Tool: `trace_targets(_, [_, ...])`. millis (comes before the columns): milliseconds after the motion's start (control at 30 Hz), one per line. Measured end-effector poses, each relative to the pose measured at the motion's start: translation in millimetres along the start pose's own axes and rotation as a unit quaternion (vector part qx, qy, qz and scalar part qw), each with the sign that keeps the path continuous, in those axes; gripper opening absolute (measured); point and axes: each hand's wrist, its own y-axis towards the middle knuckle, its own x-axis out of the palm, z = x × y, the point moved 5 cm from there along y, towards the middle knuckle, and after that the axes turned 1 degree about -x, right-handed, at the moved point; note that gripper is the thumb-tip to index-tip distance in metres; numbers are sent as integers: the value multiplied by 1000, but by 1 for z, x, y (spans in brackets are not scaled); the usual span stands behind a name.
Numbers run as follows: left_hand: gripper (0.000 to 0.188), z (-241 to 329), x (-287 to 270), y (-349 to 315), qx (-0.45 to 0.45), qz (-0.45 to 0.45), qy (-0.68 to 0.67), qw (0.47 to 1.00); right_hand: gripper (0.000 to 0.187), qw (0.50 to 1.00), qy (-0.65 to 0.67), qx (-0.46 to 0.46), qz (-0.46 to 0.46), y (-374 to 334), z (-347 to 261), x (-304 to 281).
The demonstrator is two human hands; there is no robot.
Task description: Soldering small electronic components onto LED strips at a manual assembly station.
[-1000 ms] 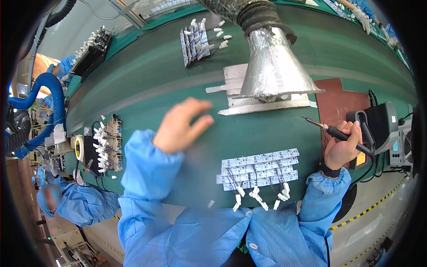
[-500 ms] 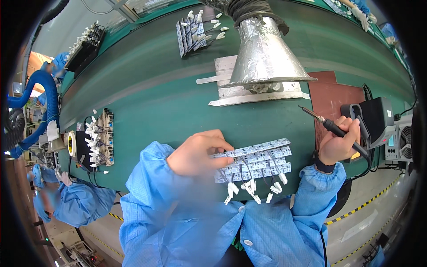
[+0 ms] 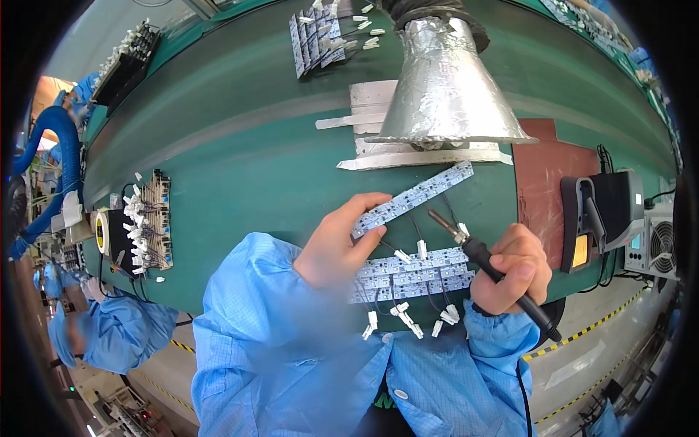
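With the left hand (image 3: pixel 338 237), pinches the lower-left end of a pale circuit strip (image 3: pixel 416 197) between thumb and fingers, reaching in from eight o'clock of it, with a blur hazing the cuff. Holds the strip aslant over a green worktop (image 3: pixel 240 197), with its free end pointing to two o'clock. With the right hand (image 3: pixel 513 269), at four o'clock of the strip, wraps curled fingers around the black handle of a soldering iron (image 3: pixel 484 258), aiming the tip toward ten o'clock, near the strip's lower edge.

Taking the strip as the clock's centre, has at six o'clock a group of similar boards (image 3: pixel 411 277), with white connectors (image 3: pixel 402 313) on dark wires trailing toward the body. Meets, toward one o'clock, a silver foil cone (image 3: pixel 451 95) with its wide mouth down, blocking part of a pale panel (image 3: pixel 375 95). Has at three o'clock a reddish-brown mat (image 3: pixel 539 193) and a dark iron stand (image 3: pixel 619 211); at nine, an upright row of boards (image 3: pixel 156 226). Farther off, shows a co-worker in blue (image 3: pixel 116 331) at eight, more boards (image 3: pixel 317 40) at eleven and a black rack (image 3: pixel 127 69) at ten.
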Motion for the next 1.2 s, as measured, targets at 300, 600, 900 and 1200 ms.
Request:
trace_targets(300, [40,4,1,-2,86,24,78,993,30,998,19,-1,-55,-10,-3,20])
trace_targets(600, [42,4,1,-2,92,16,74,993,28,997,25,2,-70,-12,-1,28])
trace_targets(900, [41,6,2,-2,103,15,81,991,23,995,18,14,-93,-12,-1,29])
trace_targets(1200, [42,5,2,-3,102,17,87,991,22,994,8,15,-104,-11,-1,30])
